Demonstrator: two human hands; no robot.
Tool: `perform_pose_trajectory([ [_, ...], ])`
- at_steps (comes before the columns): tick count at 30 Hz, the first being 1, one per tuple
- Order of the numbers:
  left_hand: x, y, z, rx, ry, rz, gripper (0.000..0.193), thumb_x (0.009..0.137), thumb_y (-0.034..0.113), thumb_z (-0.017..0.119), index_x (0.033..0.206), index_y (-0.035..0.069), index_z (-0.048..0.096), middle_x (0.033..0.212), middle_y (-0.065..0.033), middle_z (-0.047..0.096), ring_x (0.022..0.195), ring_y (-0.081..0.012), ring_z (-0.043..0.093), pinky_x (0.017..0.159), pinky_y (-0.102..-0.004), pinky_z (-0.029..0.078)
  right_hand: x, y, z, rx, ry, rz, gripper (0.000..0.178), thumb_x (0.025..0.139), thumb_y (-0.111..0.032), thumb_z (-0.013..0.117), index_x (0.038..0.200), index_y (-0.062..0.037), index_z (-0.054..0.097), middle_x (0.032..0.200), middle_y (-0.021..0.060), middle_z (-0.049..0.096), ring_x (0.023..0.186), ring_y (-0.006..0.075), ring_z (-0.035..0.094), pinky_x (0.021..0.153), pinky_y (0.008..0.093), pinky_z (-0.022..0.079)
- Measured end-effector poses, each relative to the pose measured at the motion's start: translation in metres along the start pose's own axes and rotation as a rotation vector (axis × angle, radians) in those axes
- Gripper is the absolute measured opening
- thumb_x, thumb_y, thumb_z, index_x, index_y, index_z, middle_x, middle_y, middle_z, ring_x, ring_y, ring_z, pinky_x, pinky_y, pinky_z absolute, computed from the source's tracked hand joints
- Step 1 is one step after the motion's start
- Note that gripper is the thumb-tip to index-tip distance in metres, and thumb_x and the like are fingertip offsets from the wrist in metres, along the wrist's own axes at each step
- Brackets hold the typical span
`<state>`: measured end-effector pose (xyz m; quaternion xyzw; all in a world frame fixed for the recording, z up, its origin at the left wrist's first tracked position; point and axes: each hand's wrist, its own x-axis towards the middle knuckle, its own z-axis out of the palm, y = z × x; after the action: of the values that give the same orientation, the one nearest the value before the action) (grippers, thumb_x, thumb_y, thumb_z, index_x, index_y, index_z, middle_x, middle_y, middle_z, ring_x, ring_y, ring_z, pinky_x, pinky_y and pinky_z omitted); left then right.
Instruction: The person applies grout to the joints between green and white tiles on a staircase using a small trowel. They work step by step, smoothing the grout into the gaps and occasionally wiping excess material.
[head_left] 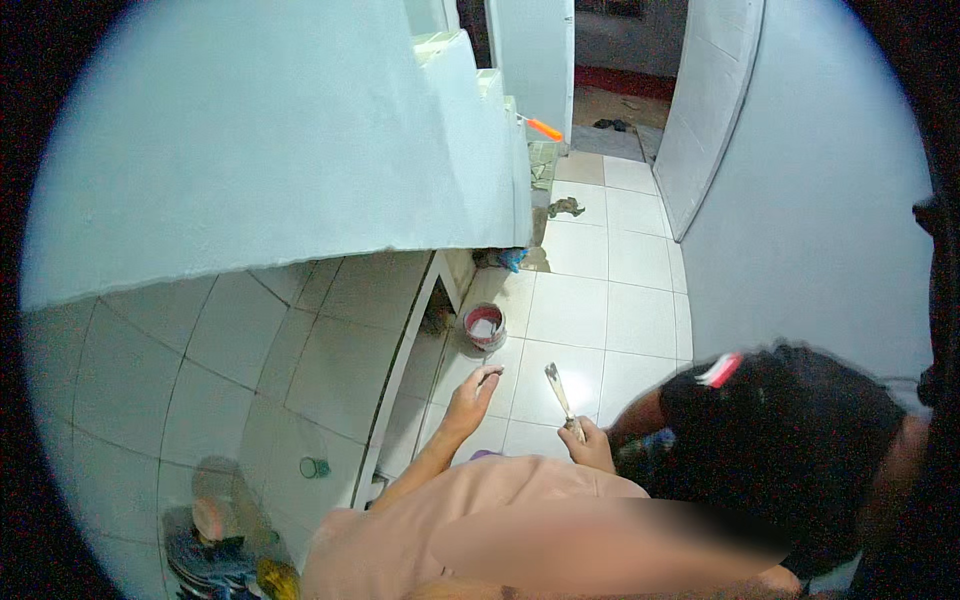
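Note:
My left hand [466,403] reaches forward over the white tiled floor, thumb and fingers drawn together. White material smears its fingertips, and a small dark bit shows between them, too small to name. In my right hand [592,446] is a slim hand tool [560,392], smeared whitish, its flat, dark-marked end pointing away from me. A small bucket [485,327] with a reddish inside stands on the floor just beyond my left hand. Whitish material and what seems to be a thin stick are in it.
Close on my right is another person in dark clothing [770,440]. A tiled counter [330,370] runs along the left, with a small glass jar [314,467] on it. Ahead are tiled steps, an orange-handled tool [543,129], a crumpled rag [567,206] and an open door [705,110].

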<state>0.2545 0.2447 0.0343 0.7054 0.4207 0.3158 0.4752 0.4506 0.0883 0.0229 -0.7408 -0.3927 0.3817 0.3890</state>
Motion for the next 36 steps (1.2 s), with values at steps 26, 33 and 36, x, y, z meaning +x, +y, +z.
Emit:
perform_pose_trajectory([
  [26,0.382,0.141,0.052,0.497,0.561,0.655,0.021,0.090,0.009,0.055,0.110,0.004,0.060,0.110,-0.0130,0.063,0.108,-0.0325,0.058,0.104,-0.0481,0.036,0.334,-0.010,-0.219,0.233,0.198,-0.007,0.020,0.087,-0.021,0.064,0.089,-0.0005,0.063,0.069,0.0037,0.058,0.065,0.0121,0.050,0.061,0.0304,0.043],
  [33,0.489,0.173,0.074,0.691,0.730,0.585,0.025,0.088,0.008,0.058,0.113,0.004,0.060,0.115,-0.0149,0.061,0.109,-0.0330,0.057,0.101,-0.0456,0.040,0.459,-0.047,-0.305,0.164,0.092,-0.061,0.020,0.086,-0.022,0.067,0.084,-0.0027,0.061,0.065,0.0011,0.051,0.063,0.0100,0.046,0.057,0.0282,0.039],
  [36,0.517,0.166,0.080,0.659,0.718,0.501,0.026,0.089,0.010,0.058,0.115,0.004,0.059,0.115,-0.0158,0.061,0.110,-0.0334,0.057,0.099,-0.0427,0.041,0.508,-0.058,-0.315,0.173,-0.019,-0.012,0.023,0.084,-0.022,0.070,0.080,-0.0034,0.055,0.065,0.0001,0.049,0.060,0.0096,0.043,0.054,0.0279,0.038],
])
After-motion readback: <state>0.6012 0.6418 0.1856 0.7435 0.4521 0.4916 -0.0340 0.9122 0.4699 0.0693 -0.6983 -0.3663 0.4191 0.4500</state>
